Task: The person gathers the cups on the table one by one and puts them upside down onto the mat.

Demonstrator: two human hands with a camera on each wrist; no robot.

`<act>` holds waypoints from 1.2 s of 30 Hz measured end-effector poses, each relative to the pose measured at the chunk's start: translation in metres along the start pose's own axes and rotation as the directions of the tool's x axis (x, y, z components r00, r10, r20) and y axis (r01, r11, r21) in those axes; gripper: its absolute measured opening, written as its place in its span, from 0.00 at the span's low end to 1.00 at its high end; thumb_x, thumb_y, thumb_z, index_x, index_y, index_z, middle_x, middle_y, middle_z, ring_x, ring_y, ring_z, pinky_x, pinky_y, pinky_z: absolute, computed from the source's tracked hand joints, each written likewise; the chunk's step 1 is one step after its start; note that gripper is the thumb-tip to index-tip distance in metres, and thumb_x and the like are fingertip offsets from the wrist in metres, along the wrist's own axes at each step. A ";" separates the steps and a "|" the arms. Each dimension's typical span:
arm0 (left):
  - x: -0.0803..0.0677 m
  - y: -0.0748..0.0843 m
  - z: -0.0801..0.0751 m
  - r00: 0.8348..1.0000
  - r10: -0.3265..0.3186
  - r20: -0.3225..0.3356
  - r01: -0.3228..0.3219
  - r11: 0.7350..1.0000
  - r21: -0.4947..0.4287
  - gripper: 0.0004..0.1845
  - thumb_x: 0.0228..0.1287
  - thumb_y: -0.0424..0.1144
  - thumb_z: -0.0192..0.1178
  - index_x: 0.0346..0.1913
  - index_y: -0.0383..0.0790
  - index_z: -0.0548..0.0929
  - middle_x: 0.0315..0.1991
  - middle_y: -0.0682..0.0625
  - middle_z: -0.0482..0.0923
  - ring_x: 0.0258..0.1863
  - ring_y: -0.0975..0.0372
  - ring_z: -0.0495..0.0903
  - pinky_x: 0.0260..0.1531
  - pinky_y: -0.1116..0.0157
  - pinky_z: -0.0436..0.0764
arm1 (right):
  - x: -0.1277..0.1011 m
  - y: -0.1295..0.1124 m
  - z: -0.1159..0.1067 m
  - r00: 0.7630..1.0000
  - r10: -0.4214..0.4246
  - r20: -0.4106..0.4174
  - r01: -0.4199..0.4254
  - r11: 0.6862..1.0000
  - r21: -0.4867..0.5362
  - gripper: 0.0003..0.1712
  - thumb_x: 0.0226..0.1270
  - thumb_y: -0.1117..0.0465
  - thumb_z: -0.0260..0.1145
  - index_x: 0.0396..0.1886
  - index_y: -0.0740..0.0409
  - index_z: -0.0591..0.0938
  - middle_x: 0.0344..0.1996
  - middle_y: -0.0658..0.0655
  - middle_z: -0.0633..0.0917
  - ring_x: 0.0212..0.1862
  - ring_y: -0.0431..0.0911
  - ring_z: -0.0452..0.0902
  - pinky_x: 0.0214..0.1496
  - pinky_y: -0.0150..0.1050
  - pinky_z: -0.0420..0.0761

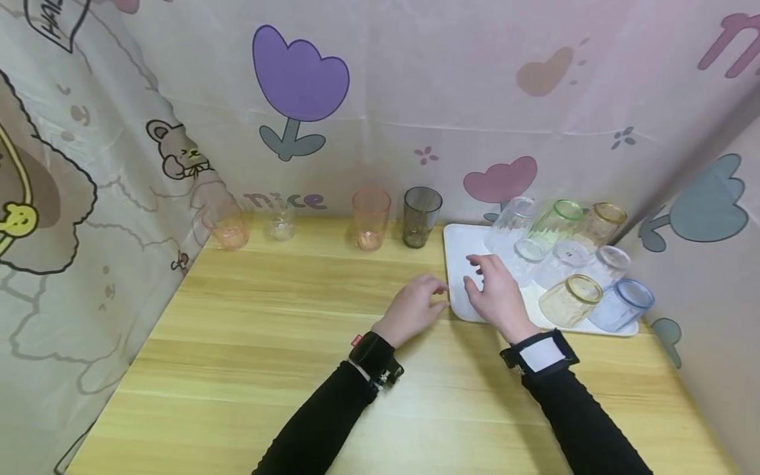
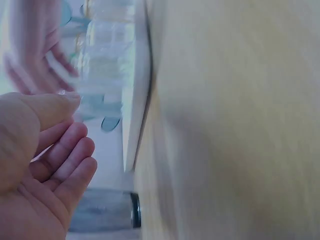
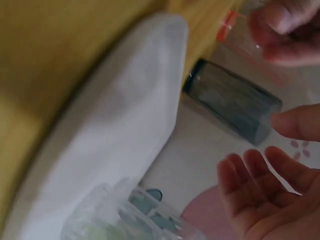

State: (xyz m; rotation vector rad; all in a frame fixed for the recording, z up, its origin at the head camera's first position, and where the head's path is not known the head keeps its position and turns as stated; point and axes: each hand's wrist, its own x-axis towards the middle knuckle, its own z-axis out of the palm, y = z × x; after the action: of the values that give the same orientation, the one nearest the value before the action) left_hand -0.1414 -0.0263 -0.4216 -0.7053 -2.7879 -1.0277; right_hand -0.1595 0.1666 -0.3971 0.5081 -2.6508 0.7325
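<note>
Black-sleeved arms [image 1: 323, 422] angle inward, hands [image 1: 413, 309] loosely curved near the tray [image 1: 460, 284].

Saw glasses [image 1: 569, 305] on a tray [image 1: 460, 252] right on the bench [image 1: 249, 369], and four cups [image 1: 422, 219] behind, left of it.

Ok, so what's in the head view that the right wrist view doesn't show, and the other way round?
Only the head view shows the blue glass on the white tray, the black sleeves and the purple tulip on the curtain.

Only the right wrist view shows the palm side of the right hand.

Both show the tray, the dark grey glass, the orange glass next to it, and both hands, including the left hand.
</note>
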 end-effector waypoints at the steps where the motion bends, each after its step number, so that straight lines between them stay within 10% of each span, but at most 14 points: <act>1: -0.001 -0.002 -0.003 1.000 -0.010 -0.016 0.010 1.000 -0.018 0.16 0.70 0.41 0.69 0.57 0.40 0.85 0.54 0.50 0.83 0.54 0.60 0.82 0.56 0.67 0.81 | -0.002 0.000 0.003 1.000 0.009 0.027 -0.008 1.000 -0.005 0.23 0.66 0.67 0.68 0.60 0.71 0.79 0.51 0.71 0.81 0.48 0.63 0.82 0.44 0.58 0.84; 10: -0.004 -0.025 -0.030 0.966 -0.128 -0.223 0.073 0.968 -0.239 0.19 0.69 0.40 0.69 0.59 0.37 0.83 0.54 0.47 0.82 0.55 0.56 0.81 0.60 0.59 0.81 | -0.013 -0.001 0.017 0.953 0.113 0.282 -0.100 0.993 -0.057 0.16 0.63 0.62 0.71 0.47 0.69 0.85 0.41 0.64 0.85 0.41 0.58 0.83 0.45 0.56 0.84; 20: 0.004 -0.063 -0.053 0.837 -0.286 -0.466 0.111 0.924 -0.366 0.25 0.68 0.43 0.70 0.63 0.35 0.78 0.57 0.43 0.79 0.58 0.49 0.80 0.61 0.57 0.81 | -0.015 0.001 0.026 0.927 0.133 0.352 -0.103 0.990 -0.101 0.05 0.62 0.63 0.74 0.32 0.61 0.87 0.28 0.55 0.88 0.33 0.51 0.85 0.40 0.51 0.85; 28: 0.016 -0.090 -0.059 0.728 -0.488 -0.482 0.271 0.850 -0.451 0.44 0.62 0.56 0.73 0.73 0.38 0.66 0.68 0.41 0.66 0.66 0.42 0.72 0.61 0.49 0.78 | -0.013 -0.001 0.027 0.919 0.135 0.369 -0.091 0.987 -0.135 0.05 0.62 0.64 0.75 0.30 0.61 0.87 0.29 0.57 0.89 0.33 0.54 0.85 0.40 0.53 0.85; 36: 0.041 -0.107 -0.068 0.726 -0.584 -0.363 0.370 0.776 -0.510 0.57 0.57 0.56 0.77 0.81 0.40 0.55 0.77 0.38 0.60 0.73 0.43 0.66 0.70 0.44 0.71 | -0.012 -0.005 0.028 0.908 0.166 0.384 -0.105 0.979 -0.175 0.05 0.64 0.64 0.73 0.30 0.61 0.87 0.30 0.58 0.88 0.33 0.54 0.84 0.38 0.54 0.85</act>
State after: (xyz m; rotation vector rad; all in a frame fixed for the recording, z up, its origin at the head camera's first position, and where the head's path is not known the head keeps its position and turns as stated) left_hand -0.2313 -0.1248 -0.4236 0.3168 -2.3281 -1.6290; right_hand -0.1536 0.1502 -0.4229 0.4748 -3.1196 0.5009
